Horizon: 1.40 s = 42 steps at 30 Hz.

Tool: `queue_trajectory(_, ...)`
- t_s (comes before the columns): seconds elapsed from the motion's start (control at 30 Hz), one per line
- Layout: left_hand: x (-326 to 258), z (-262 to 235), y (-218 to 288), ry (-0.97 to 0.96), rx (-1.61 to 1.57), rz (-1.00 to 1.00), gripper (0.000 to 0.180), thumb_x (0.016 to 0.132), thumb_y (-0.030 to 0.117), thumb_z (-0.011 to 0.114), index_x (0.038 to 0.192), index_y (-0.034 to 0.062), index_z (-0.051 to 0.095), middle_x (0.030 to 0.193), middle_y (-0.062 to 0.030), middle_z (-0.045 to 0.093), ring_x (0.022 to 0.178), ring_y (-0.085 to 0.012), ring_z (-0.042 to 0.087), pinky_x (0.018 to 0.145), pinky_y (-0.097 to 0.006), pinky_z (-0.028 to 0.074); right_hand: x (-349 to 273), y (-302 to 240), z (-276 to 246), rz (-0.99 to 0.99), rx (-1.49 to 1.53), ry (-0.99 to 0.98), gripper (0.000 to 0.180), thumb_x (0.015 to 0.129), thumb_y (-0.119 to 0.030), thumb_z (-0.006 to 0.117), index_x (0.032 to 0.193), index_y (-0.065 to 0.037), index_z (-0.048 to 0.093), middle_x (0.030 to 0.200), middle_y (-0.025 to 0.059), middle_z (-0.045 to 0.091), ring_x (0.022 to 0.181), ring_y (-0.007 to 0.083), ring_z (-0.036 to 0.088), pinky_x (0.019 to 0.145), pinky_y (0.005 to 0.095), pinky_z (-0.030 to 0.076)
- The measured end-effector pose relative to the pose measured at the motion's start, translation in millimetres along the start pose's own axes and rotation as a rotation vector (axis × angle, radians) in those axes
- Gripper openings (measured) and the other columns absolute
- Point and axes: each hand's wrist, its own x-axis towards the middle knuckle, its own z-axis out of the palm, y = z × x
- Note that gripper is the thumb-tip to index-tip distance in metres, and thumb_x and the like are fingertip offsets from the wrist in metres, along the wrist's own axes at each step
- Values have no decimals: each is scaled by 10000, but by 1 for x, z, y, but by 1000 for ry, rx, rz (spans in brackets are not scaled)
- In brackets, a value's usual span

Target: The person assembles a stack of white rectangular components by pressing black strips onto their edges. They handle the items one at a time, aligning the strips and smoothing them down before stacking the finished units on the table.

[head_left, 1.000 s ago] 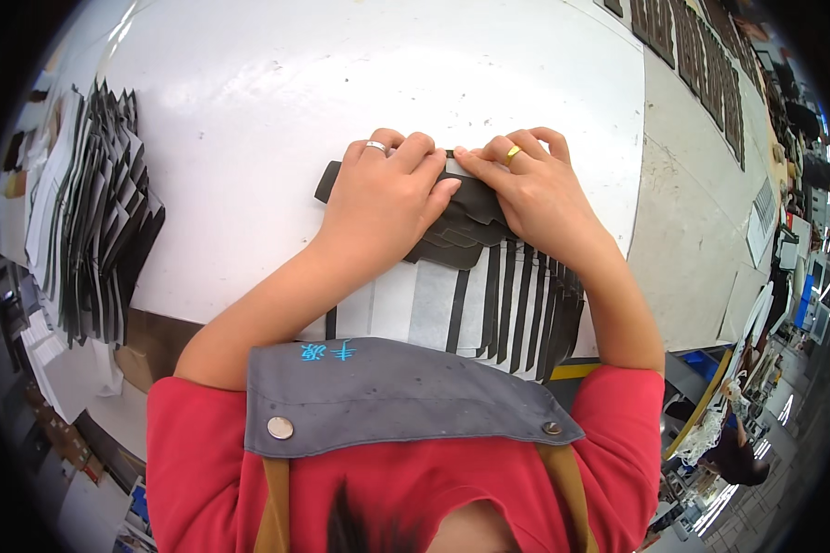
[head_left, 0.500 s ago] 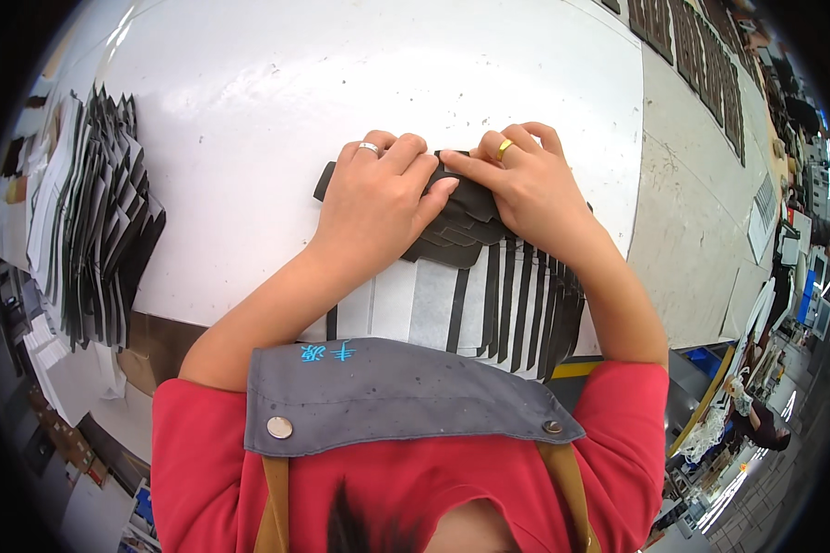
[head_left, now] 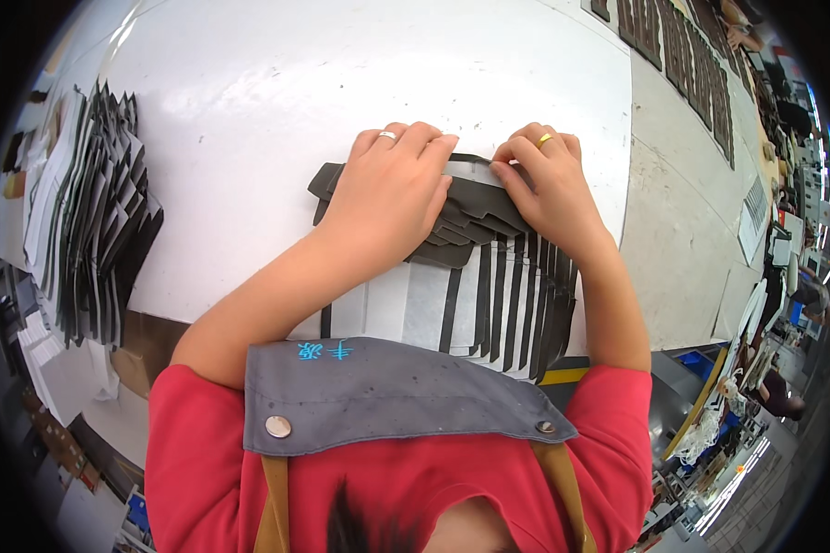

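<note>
Closest to the camera, the person is wearing a red shirt (head_left: 387, 488) with a grey apron bib (head_left: 387, 396) on tan straps, 2 metal snaps showing on the bib. Both forearms are reaching up and away from there onto a big white worktop (head_left: 341, 83).

Just past the bib, a fan of white sheets with dark strips (head_left: 489, 309) is lying on the worktop, overlapping like shingles, and it's running up under both hands. On top of that fan, a stack of dark grey cut pieces (head_left: 475, 217) is sitting right between and under the hands, roughly in the middle of the worktop's near half.

The left hand (head_left: 392, 198) is lying flat on the stack, fingers together and stretched forward, pressing down rather than wrapping around anything, with a silver ring on 1 finger. The right hand (head_left: 544, 184) is sitting just beside it, fingers curled, fingertips pinching at the top edge of the dark pieces, a gold ring showing. Can't tell whether it's actually lifting a piece or only pressing on it.

Further off on the left, a tall leaning pile of dark and white sheets (head_left: 92, 212) is standing well apart from the hands. Far right, past the worktop's edge, a concrete floor (head_left: 682, 240) with rows of more dark pieces (head_left: 682, 55) laid out.
</note>
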Motion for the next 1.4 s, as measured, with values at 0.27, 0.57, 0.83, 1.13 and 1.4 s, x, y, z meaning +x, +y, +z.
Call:
queue_trajectory(0.27,5,-25,13,-192,-349,-60,132,878,137,603,902,28,675,844,-71,629,804,-249,568,726,-360,453,-4,-9,-28,181,386,-99,101,860,-115,635,900,-22,630,816,102,617,786,253,593,714,341,474)
queue_trajectory(0.57,10,3,5,-157,-315,-183,253,880,173,617,1103,55,608,899,-88,591,872,-252,545,790,-355,430,15,8,-6,394,514,-371,216,813,-80,658,1019,-18,635,846,60,585,786,165,557,726,295,473)
queue_trajectory(0.83,4,4,2,-205,-89,-138,283,905,236,582,1138,80,619,1113,-91,550,1010,-270,509,913,-403,377,1,8,7,229,442,-188,165,811,-87,632,956,-111,706,880,37,578,877,190,523,842,325,407)
queue_trajectory(1.13,0,6,4,-198,15,-67,224,913,238,572,1061,93,658,1072,-50,586,993,-257,532,873,-392,402,-12,-1,10,-65,34,-27,184,793,-31,631,923,-125,719,955,-13,625,922,172,536,904,326,345)
queue_trajectory(1.4,-3,9,2,-108,25,-48,232,901,247,600,1047,72,643,1049,-48,587,974,-249,539,832,-383,406,-12,-2,7,-43,147,-50,251,783,-6,608,982,-118,709,983,3,653,992,177,568,913,342,353)
